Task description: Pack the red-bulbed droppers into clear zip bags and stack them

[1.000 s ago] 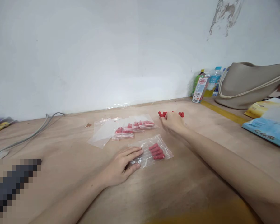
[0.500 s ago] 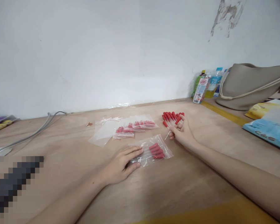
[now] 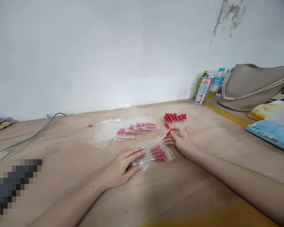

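My left hand (image 3: 123, 167) lies on the left part of a clear zip bag (image 3: 146, 163), its fingers stretched out and the thumb apart. Inside that bag are several droppers with red bulbs (image 3: 158, 154). Between thumb and fingers of my right hand (image 3: 183, 143) is one dropper (image 3: 169, 132), pinched by its red bulb. Its thin stem points down and left over the bag's right, upper edge; whether the tip is inside I cannot tell. Just beyond this hand lies a pile of loose red-bulbed droppers (image 3: 172, 117).
Filled zip bags (image 3: 142, 126) overlap behind the working bag, with flat bags (image 3: 103, 135) at their left. Drink bottles (image 3: 203, 90), a grey bag (image 3: 257, 85) and a blue packet (image 3: 272, 134) stand or lie right. A cable (image 3: 35, 134) runs along the left.
My right hand has moved left and nearer from the pile to the zip bag, carrying the dropper; its stem now reaches the bag's edge. My left hand stays on the bag.
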Tool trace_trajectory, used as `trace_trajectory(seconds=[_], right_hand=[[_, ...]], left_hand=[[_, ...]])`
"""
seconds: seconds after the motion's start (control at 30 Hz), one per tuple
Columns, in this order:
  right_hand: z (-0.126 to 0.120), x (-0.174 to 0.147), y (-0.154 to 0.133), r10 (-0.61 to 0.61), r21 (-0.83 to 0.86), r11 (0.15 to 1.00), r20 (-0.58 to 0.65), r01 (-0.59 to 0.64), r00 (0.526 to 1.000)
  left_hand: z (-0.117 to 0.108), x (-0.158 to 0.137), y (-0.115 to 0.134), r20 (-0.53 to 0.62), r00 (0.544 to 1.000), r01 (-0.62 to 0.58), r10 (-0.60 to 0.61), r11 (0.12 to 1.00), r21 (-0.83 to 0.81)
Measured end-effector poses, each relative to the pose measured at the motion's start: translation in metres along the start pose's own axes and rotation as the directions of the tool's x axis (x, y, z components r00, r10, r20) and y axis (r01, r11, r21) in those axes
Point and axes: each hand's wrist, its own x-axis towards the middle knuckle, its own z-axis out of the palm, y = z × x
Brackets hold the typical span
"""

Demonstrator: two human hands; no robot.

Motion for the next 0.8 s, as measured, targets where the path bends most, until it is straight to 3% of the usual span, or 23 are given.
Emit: trace_trajectory(seconds=[0.17,0.3,0.4,0.5,0.63,0.8], right_hand=[[-0.01,0.002,0.0,0.016,-0.199,0.98,0.204,0.025,0.979],[-0.014,0.002,-0.004,0.116,-0.304,0.952,0.387,0.008,0.915],[-0.011,0.002,-0.009,0.165,-0.356,0.934,0.457,0.01,0.874],[-0.005,0.003,-0.008,0.134,-0.39,0.92,0.421,0.046,0.897],[0.0,0.008,0.003,0.042,-0.383,0.921,0.279,0.071,0.959],[0.003,0.012,0.015,-0.08,-0.326,0.931,0.26,0.165,0.962]], left_hand=[[0.001,-0.001,-0.001,0.01,1.0,0.011,-0.011,1.0,0.008],[0.0,0.0,-0.001,0.02,1.0,0.018,-0.018,1.0,0.0],[-0.001,0.0,0.0,0.033,0.999,0.03,-0.03,1.0,0.009],[-0.001,0.0,0.0,0.037,0.999,0.023,-0.023,1.0,0.008],[0.0,0.0,-0.001,0.028,0.999,0.016,-0.016,1.0,0.012],[0.0,0.001,-0.001,0.023,1.0,0.02,-0.02,1.0,0.009]])
